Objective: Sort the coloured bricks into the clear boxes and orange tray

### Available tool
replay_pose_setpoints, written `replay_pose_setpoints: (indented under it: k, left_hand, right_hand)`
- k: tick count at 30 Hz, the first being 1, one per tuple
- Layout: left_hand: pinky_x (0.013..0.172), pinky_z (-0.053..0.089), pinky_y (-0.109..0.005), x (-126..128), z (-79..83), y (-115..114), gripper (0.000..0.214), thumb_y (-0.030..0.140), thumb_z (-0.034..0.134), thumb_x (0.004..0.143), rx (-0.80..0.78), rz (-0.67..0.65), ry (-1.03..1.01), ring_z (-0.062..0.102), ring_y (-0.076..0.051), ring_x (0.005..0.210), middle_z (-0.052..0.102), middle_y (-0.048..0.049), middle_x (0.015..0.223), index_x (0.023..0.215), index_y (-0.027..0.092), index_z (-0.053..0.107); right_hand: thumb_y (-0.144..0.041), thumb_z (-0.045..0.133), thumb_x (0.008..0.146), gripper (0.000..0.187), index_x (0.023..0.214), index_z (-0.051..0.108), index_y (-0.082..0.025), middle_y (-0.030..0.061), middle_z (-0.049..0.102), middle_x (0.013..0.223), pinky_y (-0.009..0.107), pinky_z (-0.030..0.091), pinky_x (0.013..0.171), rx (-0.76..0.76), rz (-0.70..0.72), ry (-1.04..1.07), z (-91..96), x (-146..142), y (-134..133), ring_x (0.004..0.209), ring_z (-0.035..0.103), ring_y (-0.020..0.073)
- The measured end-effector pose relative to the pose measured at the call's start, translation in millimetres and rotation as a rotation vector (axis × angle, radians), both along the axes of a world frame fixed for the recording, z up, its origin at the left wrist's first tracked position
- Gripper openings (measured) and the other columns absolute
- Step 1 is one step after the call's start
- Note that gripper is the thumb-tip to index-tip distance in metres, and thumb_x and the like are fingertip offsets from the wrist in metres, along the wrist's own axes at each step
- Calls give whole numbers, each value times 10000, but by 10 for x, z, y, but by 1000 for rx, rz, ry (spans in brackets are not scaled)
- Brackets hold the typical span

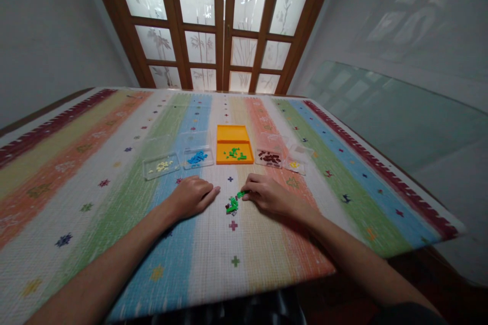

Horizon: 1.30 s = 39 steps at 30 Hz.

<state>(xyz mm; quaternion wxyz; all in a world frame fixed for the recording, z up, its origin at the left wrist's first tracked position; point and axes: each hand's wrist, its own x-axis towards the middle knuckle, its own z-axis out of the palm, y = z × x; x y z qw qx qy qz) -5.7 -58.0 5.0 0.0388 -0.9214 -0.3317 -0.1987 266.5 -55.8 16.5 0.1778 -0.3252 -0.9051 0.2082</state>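
My right hand pinches a small green toy brick between thumb and fingertips, just above the tablecloth. Beside it, to the lower left, lies a small cluster of green and dark bricks; whether these are joined cannot be made out. My left hand rests on the cloth left of the cluster. Its fingers are curled under and the thumb points toward the bricks, with nothing visible in it. Beyond both hands stands an open orange case with loose green bricks in its near half.
Clear trays flank the case: one with pale yellow pieces, one with blue pieces, one with dark brown pieces, one with bright yellow pieces. A striped cloth covers the table. Wooden glazed doors stand behind.
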Motion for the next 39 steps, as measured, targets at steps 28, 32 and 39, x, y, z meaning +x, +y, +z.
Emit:
replay_pose_setpoints:
  k: [28,32,39]
  left_hand:
    - [561,350,-282,-10,-14,8,524,335,336,1058,0,-5,-1,499,-130,483,592,-22,538,618,174,570]
    - [563,353,-288,-9,-21,10,519,326,336,1057,13,-5,10,506,-133,484,595,-23,538,618,175,570]
    - [564,365,-302,1,-23,3,523,336,339,1054,-4,1,-8,496,-138,475,585,-22,531,610,180,568]
  right_hand:
    - [-135,505,871,81,903,521,-207,70,626,930,332,431,736,37,-187,81,190,71,625,815,552,196]
    - [-163,520,879,55,913,545,-198,82,631,945,337,445,749,34,-191,63,212,-16,845,828,564,205]
    - [-166,522,890,96,924,603,-204,87,664,951,330,467,764,78,-217,54,139,-166,1102,834,581,208]
